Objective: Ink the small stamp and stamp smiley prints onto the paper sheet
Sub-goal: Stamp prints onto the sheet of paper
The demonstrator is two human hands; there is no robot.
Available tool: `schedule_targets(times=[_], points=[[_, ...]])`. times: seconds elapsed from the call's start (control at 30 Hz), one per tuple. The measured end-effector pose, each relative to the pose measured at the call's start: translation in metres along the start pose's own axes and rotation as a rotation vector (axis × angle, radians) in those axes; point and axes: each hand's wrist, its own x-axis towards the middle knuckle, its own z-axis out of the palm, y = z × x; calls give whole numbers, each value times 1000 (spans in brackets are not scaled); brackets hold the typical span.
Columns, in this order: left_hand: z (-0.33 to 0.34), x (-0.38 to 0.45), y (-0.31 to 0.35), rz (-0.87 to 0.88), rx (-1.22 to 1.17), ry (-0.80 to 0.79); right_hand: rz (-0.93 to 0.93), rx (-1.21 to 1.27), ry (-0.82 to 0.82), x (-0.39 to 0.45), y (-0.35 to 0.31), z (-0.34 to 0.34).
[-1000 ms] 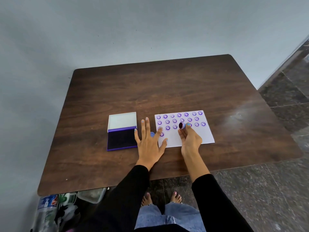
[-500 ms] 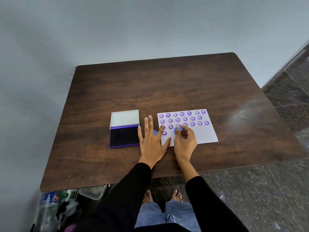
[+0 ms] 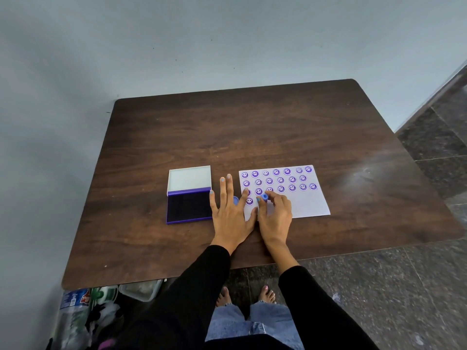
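A white paper sheet lies on the dark wooden table, covered in several purple smiley prints in rows. My right hand pinches the small blue stamp and holds it upright against the sheet, in the fourth row beside an existing print. My left hand lies flat with fingers spread, its thumb and palm edge on the sheet's left border. The open purple ink pad sits left of that hand, its white lid folded back.
A small blue cap peeks out from under my left hand's fingers. Below the table's front left edge are plastic bottles and a clear container. The table's near edge is just below my wrists; my bare feet stand on the tiled floor.
My right hand brought the stamp down and left from above the third row, turned it face down, and now presses it on the sheet. My left hand has stayed flat in place.
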Motion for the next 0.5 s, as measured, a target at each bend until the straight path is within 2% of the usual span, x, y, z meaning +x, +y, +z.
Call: schedule_targets(times=[0.17, 0.5], points=[[1, 0, -1, -12, -17, -37, -95, -107, -28, 0, -3, 1], [-1, 0, 0, -22, -88, -78, -77, -96, -71, 7, -9, -3]])
